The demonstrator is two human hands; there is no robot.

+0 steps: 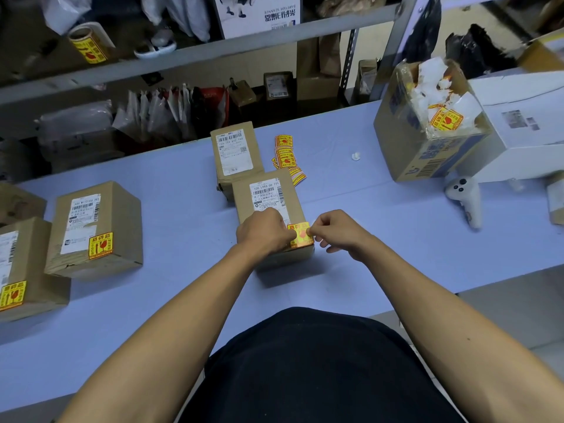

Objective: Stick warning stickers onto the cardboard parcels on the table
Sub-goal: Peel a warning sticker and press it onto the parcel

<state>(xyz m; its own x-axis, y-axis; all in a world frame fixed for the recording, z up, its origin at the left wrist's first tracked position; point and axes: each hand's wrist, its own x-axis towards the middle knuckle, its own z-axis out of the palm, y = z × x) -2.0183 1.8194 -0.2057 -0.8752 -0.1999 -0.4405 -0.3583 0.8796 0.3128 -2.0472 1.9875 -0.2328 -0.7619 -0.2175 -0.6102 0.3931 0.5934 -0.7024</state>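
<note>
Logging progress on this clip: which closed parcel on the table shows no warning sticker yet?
The far parcel, behind the one under the hands: only a white label shows. The two left parcels have stickers.

A white handheld controller (465, 198) with dark buttons lies on the pale blue bench (366, 190) toward its right end, just in front of an open, tilted cardboard carton (427, 154) stuffed with crumpled white backing paper (439, 87). Beside the carton sits a large white box (525, 117), and a small white scrap (355, 156) lies alone on the bench. Behind the bench, a grey metal shelf rack (195, 56) holds plastic bags (158, 114), brown packages and a pair of sandals (155, 45).
</note>
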